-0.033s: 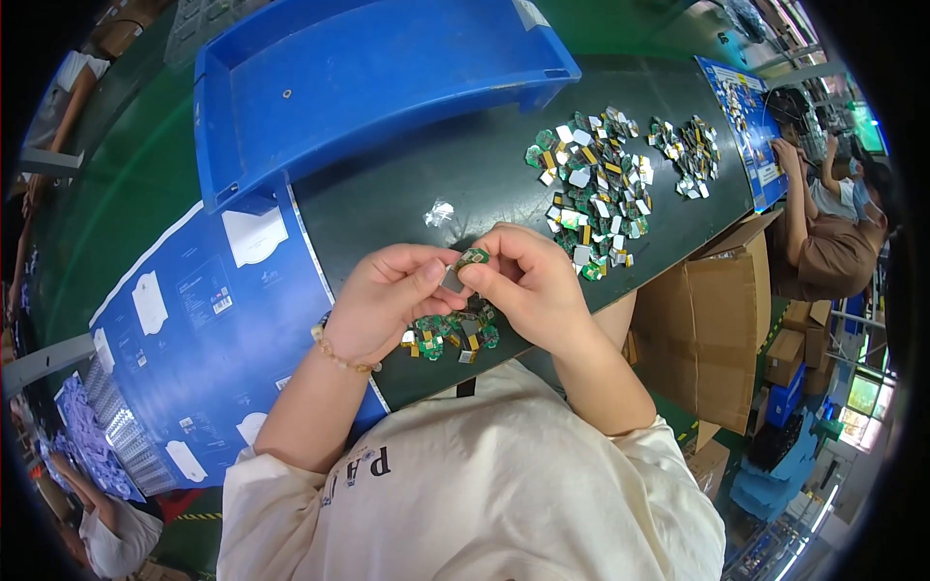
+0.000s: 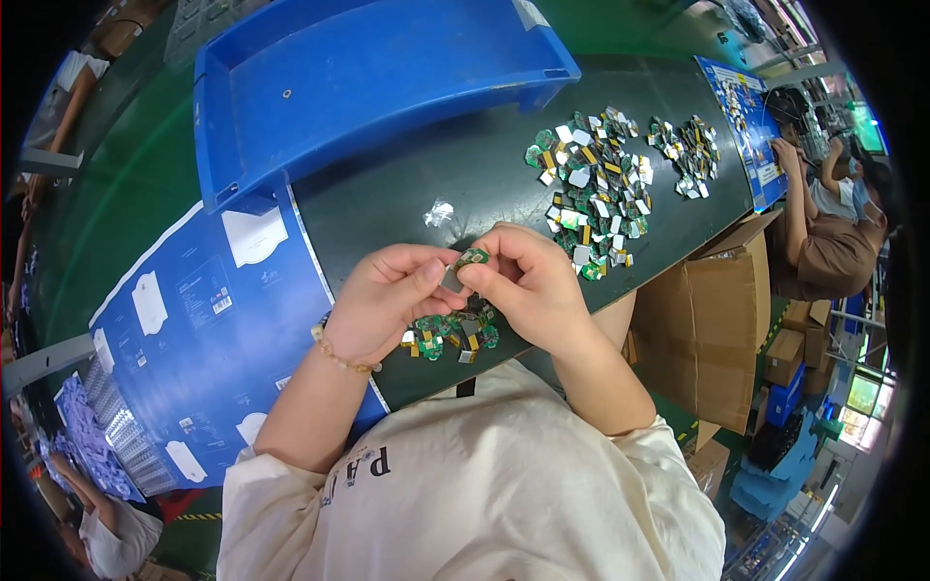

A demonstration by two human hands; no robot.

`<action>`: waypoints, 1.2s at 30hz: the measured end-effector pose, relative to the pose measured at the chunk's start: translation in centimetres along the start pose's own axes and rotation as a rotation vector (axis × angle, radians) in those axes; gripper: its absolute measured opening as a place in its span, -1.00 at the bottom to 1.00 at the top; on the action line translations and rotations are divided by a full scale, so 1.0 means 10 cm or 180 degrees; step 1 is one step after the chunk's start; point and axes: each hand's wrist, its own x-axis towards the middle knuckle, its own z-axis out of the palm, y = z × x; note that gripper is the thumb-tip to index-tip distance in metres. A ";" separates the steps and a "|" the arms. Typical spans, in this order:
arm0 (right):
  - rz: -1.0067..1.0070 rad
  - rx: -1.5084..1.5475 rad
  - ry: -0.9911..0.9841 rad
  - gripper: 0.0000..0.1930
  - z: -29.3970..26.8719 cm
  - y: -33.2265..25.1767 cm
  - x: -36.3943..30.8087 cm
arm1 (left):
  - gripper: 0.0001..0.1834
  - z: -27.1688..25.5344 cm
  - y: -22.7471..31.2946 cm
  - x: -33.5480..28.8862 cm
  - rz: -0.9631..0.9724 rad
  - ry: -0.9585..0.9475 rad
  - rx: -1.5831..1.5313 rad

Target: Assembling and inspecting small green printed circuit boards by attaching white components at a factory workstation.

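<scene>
Between the fingertips of both hands is a small green circuit board (image 2: 472, 258) with a flat grey piece (image 2: 452, 280) at its lower left. My left hand (image 2: 392, 290) pinches the grey piece's side, and a beaded bracelet circles that wrist. From the other side, my right hand (image 2: 533, 286) grips the board between thumb and fingers. Just under the hands lies a small pile of similar boards (image 2: 433, 346), partly covered by them. Farther right, a larger heap of green boards with silver and yellow parts (image 2: 601, 189) spreads over the dark table.
A blue plastic bin (image 2: 378, 58) stands at the far side. On the left lies a blue printed sheet (image 2: 208, 339) with white shapes. A crumpled clear scrap (image 2: 439, 213) rests mid-table. Another small board pile (image 2: 686, 155) and a cardboard box (image 2: 702, 334) are to the right. Co-workers sit at both sides.
</scene>
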 end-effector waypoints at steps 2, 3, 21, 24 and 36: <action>0.0000 -0.0016 0.0061 -0.89 0.00 -0.01 0.00 | -0.74 -0.01 0.00 0.00 -0.0018 -0.0009 -0.0010; -0.0185 -0.0295 0.0074 -0.89 -0.01 0.01 0.01 | -0.74 -0.02 0.00 0.01 -0.0036 -0.0016 -0.0018; -0.0521 -0.0885 0.0401 -0.83 0.03 0.02 0.02 | -0.72 0.03 -0.06 0.02 -0.0003 0.0154 -0.0092; -0.0601 -0.0953 0.0472 -0.83 0.03 0.03 0.02 | -0.72 0.05 -0.06 0.03 0.0006 0.0234 -0.0031; -0.0436 -0.0958 0.0528 -0.77 -0.01 0.01 0.05 | -0.84 0.20 -0.10 -0.05 0.0810 0.0658 0.1246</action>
